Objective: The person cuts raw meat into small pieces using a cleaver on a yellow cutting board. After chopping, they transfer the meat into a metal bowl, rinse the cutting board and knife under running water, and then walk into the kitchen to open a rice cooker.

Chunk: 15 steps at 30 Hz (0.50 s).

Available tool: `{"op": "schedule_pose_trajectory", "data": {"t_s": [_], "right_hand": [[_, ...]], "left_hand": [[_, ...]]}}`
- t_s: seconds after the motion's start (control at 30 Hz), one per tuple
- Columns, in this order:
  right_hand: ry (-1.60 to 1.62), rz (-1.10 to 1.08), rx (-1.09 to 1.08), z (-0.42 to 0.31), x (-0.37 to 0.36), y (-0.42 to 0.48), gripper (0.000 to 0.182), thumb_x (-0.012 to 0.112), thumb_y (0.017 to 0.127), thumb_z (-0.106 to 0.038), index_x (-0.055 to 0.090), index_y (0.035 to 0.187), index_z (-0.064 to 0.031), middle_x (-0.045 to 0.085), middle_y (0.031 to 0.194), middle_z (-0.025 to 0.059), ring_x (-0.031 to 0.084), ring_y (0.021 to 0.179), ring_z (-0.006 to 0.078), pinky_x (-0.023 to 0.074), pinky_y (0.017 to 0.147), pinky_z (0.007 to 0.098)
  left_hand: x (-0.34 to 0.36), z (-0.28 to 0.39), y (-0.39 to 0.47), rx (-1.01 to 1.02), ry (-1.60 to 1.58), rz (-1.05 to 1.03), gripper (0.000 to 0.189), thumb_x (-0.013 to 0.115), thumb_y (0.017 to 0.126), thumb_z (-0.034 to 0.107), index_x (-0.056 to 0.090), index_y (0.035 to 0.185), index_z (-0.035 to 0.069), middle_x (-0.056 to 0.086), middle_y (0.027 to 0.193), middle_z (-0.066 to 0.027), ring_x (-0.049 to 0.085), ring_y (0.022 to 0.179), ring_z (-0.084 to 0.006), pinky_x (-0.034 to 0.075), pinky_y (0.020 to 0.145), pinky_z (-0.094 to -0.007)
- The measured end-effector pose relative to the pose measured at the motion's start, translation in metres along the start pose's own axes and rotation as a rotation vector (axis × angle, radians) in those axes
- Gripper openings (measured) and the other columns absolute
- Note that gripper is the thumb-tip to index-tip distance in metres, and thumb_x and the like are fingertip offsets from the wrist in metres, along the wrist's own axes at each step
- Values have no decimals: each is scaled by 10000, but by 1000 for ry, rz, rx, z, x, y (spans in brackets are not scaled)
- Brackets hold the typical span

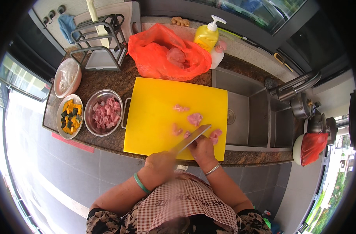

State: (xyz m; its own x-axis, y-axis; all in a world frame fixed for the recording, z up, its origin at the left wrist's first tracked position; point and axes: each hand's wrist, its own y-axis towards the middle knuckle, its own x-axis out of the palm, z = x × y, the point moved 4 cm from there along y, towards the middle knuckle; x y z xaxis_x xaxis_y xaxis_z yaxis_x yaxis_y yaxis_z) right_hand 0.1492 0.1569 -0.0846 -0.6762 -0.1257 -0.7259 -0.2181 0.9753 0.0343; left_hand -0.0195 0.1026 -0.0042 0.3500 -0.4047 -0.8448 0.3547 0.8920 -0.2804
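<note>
My left hand (160, 166), with a green bangle at its wrist, is closed around the handle of a kitchen knife. The knife blade (192, 139) slants up to the right over a yellow cutting board (154, 117). Close beside the blade's right side, my right hand (203, 149) rests low over the board with its fingers curled; the blade partly hides what lies under them. A raw meat chunk (195, 119) lies beyond the blade, and another meat piece (215, 136) sits to the right of my right hand. Smaller bits (180, 108) are scattered on the board.
Left of the board stand a steel bowl of cut meat (107, 112) and a dish of pumpkin pieces (69, 117). An open red plastic bag (148, 61) with meat lies behind it. A double sink (239, 117) adjoins the right side. A knife rack (101, 44) is back left.
</note>
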Motion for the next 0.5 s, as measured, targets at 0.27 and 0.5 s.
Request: {"op": "schedule_pose_trajectory", "data": {"t_s": [0.27,0.5], "right_hand": [[-12,26,77,9,6,-2,179,675,857,-173,691,903,-1,689,864,222,671,810,399,538,702,470],[92,40,-35,-12,2,18,215,760,835,-170,679,949,-7,691,863,133,670,700,284,527,634,356]], "left_hand": [[11,-46,-38,-219,-58,-101,257,517,1016,287,573,976,40,683,769,-225,678,711,-427,531,622,-522],[5,-69,-70,-287,-303,227,204,558,990,237,578,951,37,657,722,-237,649,676,-448,510,588,-526]]}}
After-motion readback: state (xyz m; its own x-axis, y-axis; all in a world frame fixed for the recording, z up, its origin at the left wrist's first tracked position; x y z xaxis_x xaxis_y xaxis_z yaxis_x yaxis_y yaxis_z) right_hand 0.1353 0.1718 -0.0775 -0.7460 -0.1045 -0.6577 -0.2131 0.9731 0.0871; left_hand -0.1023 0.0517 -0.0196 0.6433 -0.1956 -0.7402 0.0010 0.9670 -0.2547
